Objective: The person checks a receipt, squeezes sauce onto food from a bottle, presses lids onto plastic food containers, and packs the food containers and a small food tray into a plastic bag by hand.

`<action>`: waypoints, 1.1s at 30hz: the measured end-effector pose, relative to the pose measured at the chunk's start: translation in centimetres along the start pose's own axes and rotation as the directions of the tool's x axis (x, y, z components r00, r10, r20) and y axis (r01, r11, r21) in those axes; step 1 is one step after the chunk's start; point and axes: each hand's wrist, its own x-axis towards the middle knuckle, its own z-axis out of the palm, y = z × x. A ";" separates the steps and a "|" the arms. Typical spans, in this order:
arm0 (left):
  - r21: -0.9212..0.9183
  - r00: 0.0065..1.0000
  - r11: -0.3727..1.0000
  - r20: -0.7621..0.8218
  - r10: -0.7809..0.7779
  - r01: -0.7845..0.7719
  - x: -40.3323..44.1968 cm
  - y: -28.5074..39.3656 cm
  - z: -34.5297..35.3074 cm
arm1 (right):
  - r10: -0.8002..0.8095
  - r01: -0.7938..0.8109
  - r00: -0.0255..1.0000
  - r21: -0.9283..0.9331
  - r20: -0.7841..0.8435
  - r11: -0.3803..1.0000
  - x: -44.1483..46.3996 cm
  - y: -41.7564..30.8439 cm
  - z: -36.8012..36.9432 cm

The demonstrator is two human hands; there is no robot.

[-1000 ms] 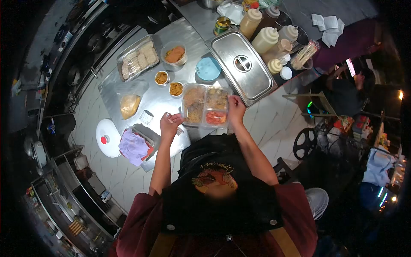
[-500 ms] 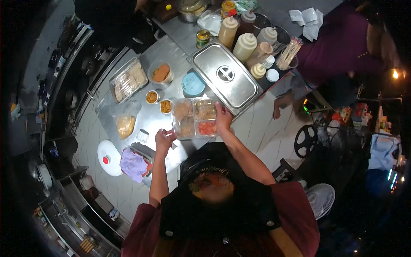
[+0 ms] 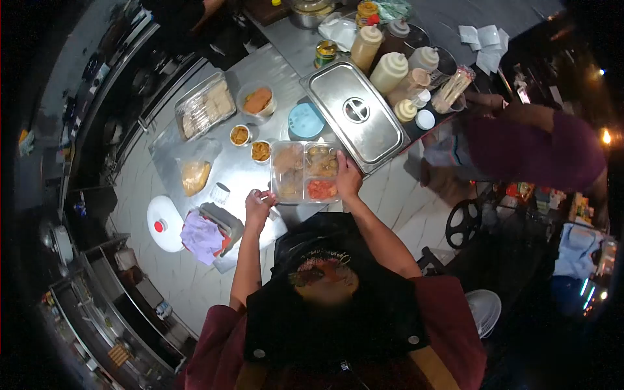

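Observation:
A clear plastic food container with compartments lies in front of me on the steel table. Red pieces fill its near right compartment, and brownish food shows in the others. My right hand grips its right side, thumb and fingers at the edge. My left hand is closed in a pinch beside the near left corner; a small whitish bit shows below its fingers, too small to name. Beyond the container stand two small cups of orange-brown food, the nearer cup and the farther cup, and a blue round lid.
A lidded steel pan stands at the right, with squeeze bottles and skewers behind. A wrapped tray, a tub, a bag, a purple cloth and a white lid lie leftward. Another person stands right.
My view has shifted, so the table's things appear slightly farther right. The person at the right has moved lower in view, bending beside the table. My right hand still grips the container.

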 end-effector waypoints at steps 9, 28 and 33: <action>0.181 0.996 0.980 -0.022 0.087 -0.082 2.2 -0.2 -0.1 | 0.017 -0.018 1.000 0.144 0.010 0.989 -0.1 0.4 0.1; -0.455 0.841 0.889 -0.465 -0.279 0.043 -15.6 -14.4 -0.9 | -0.529 0.863 0.310 -0.001 0.790 0.505 -6.2 -11.1 12.2; -0.791 0.830 0.580 -0.449 -0.332 -0.196 -14.4 -14.3 3.2 | -0.422 0.966 0.037 0.076 0.906 0.247 -7.8 -15.3 18.4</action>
